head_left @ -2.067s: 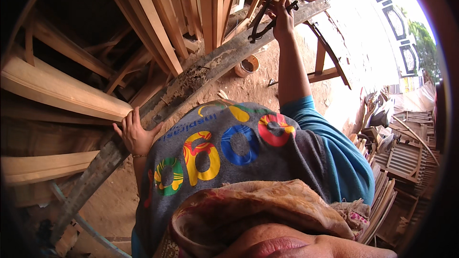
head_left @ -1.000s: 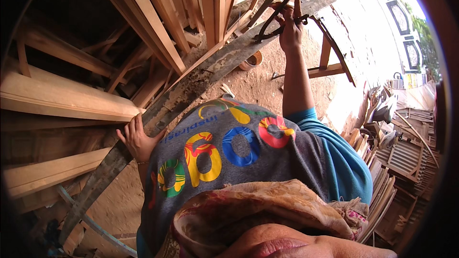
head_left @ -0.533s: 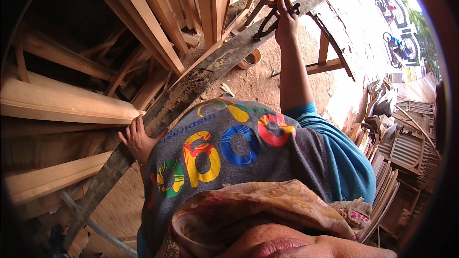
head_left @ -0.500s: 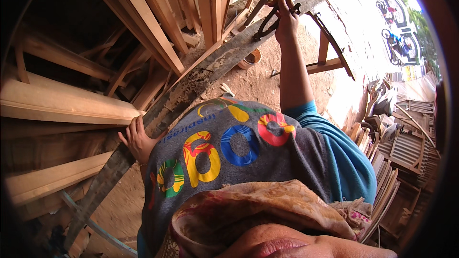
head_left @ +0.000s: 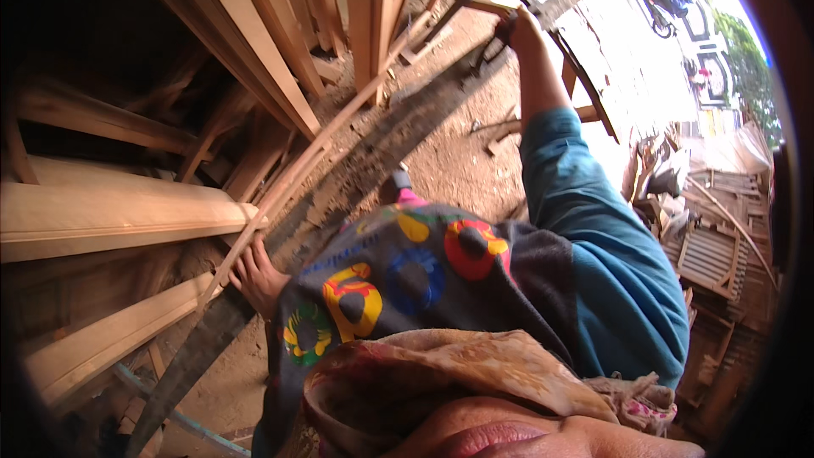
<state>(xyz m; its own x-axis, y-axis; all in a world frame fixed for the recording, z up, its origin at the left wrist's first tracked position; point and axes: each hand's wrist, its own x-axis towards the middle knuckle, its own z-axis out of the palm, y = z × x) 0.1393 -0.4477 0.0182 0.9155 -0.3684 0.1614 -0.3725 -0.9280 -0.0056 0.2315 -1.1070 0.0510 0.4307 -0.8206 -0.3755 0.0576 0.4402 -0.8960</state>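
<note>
A long, dark, stained plank (head_left: 343, 182) runs slantwise from the lower left to the upper right in front of me. Along its far edge lies a thin strip of pale wood (head_left: 337, 137). My left hand (head_left: 261, 278) rests on the plank, fingers spread and fingertips against the strip. Far up the plank, my right hand (head_left: 519, 30) is closed on a dark C-shaped clamp (head_left: 485, 57), which is blurred and partly covered by the hand. Whether the clamp touches the plank I cannot tell.
Upright boards (head_left: 365, 8) lean beyond the plank. Thick moulded timbers (head_left: 127, 216) jut in from the left. A dark stand frame (head_left: 585, 85) is near my right hand. Motorcycles (head_left: 661, 0) stand outside; wooden panels (head_left: 712, 263) are stacked at the right.
The view has shifted. My right arm reaches further out, with the clamp still in hand. My left hand sits a little lower, and more of the pale strip shows. The small bucket is out of sight.
</note>
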